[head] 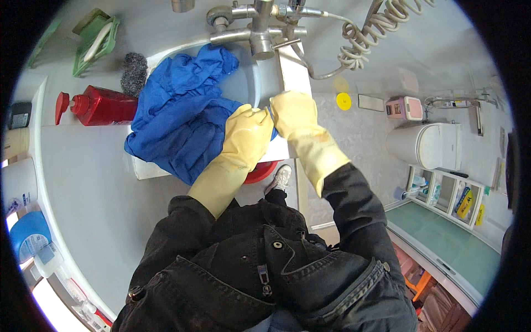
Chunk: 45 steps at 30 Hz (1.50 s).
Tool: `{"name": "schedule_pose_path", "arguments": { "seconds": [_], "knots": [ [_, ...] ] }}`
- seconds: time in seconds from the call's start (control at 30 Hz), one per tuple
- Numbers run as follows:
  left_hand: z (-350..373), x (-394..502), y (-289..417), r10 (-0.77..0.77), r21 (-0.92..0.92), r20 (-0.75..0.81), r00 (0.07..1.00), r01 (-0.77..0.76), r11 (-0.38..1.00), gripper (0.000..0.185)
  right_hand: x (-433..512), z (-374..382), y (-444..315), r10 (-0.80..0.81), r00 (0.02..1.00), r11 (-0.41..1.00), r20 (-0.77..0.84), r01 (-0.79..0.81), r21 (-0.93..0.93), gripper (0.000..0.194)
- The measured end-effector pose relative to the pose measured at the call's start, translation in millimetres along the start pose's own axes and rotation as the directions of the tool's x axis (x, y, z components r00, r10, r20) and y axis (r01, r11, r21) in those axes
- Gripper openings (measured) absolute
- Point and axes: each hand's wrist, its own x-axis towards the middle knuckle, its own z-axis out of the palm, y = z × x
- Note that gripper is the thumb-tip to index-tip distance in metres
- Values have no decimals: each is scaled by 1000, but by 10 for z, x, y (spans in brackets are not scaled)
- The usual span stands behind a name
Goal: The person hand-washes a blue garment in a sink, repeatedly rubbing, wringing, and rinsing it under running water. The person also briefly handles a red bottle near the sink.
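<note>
Pale yellow rubber gloves cover both my hands. A blue cloth garment (178,120) is bunched over the left side of a white sink (141,164), part of it hanging past the front edge. My left hand (250,128) is closed on the garment near the sink's right side. Close beside it, my right hand (293,112) grips another bit of the blue cloth, of which only a little shows between the gloves. Cloudy water (238,79) stands in the basin behind the garment. Above the basin is a metal faucet (262,45).
A red pump bottle (105,106) and a dark scouring pad (134,74) sit left of the sink, near a green soap dish (96,43). A coiled hose (352,54) hangs at the upper right. Below the sink is a red basin (261,173). A toilet (423,145) stands farther right.
</note>
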Motion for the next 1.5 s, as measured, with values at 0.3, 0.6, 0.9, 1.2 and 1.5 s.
{"name": "schedule_pose_path", "arguments": {
  "seconds": [0.3, 0.6, 0.9, 1.2, 1.5],
  "knots": [
    [-41, -26, 8, 12, -27, -22, 1000, -13, 1000, 26, -131, 32, -2, 34, 985, 988, 170, -58, 141, 24],
    [14, -18, -47, 10, -50, -30, 999, -11, 999, 17, 173, -131, 573, 388, 865, 499, 318, -487, 717, 41],
    [85, -138, -81, 288, -71, -77, 955, -293, 953, 10, -1045, -169, -184, -87, 954, 996, -286, 77, -46, 56],
    [-107, -66, 137, -28, -71, 91, 995, 35, 997, 11, -305, 392, 446, -502, 804, 827, -320, 554, 96, 24],
    [90, -26, -6, 71, -88, -141, 988, -84, 993, 11, -246, -213, 348, 239, 947, 450, 215, -304, 840, 63]
  ]
}}
